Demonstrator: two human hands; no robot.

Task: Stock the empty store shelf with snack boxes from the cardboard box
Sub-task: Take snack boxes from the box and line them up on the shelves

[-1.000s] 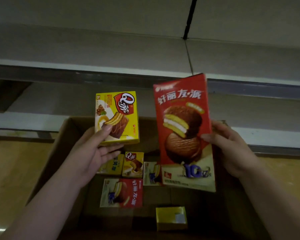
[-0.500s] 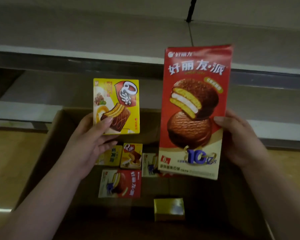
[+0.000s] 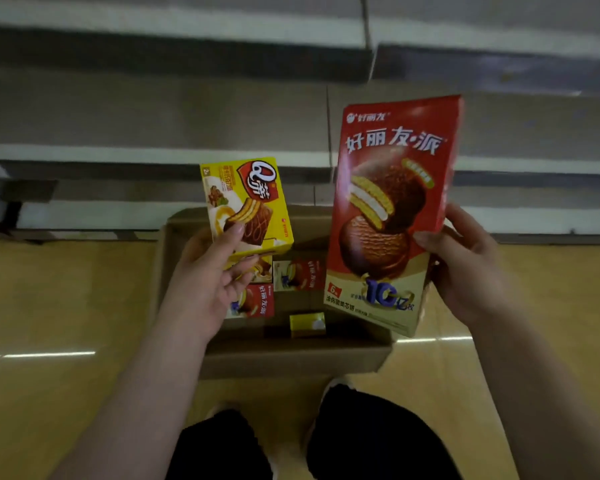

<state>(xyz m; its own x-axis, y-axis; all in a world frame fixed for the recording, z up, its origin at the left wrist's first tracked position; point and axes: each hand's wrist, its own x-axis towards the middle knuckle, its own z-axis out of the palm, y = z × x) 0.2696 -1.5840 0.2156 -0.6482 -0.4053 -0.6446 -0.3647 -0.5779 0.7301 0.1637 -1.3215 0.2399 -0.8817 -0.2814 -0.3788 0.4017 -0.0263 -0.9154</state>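
Red box gripped in right hand, yellow box (smaller) gripped left.

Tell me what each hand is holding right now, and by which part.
The left hand grips the small yellow snack box by its lower end, thumb on the front. The right hand holds the tall red snack box by its right edge.

The tall red pie-snack carton hides the open brown cardboard box's right wall and far right corner. The left hand covers part of a small red snack box lying inside. The grey store shelves are blurred, their upper tiers cut off at the top edge.
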